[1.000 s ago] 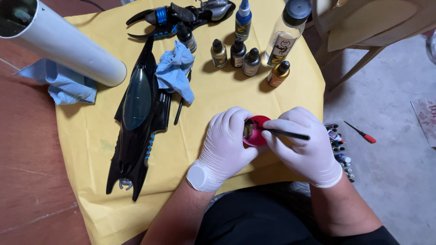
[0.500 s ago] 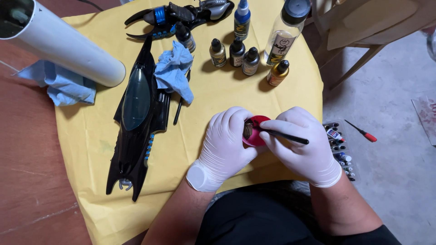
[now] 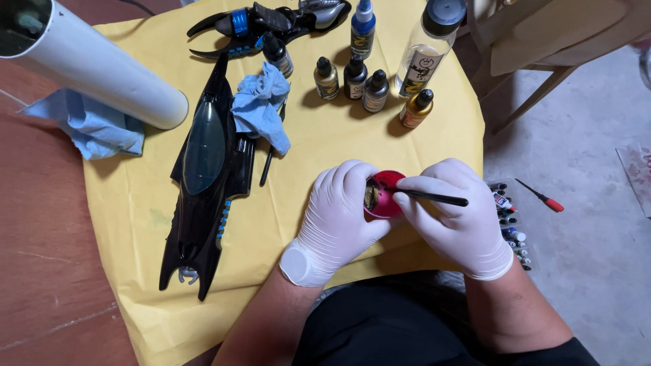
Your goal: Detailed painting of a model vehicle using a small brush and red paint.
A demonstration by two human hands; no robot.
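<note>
Head view: left hand (image 3: 339,217) clenched around red piece (image 3: 385,196), right hand (image 3: 458,217) pinching black brush (image 3: 434,197).

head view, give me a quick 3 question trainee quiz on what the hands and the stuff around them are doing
1. True or false: the left hand holds the small red piece.
2. Which hand grips the thin black brush?
A. left hand
B. right hand
C. neither
3. Fill in: the crumpled blue cloth lies partly on the long black ____ on the yellow paper.

Key: 1 true; 2 B; 3 toy vehicle
</note>
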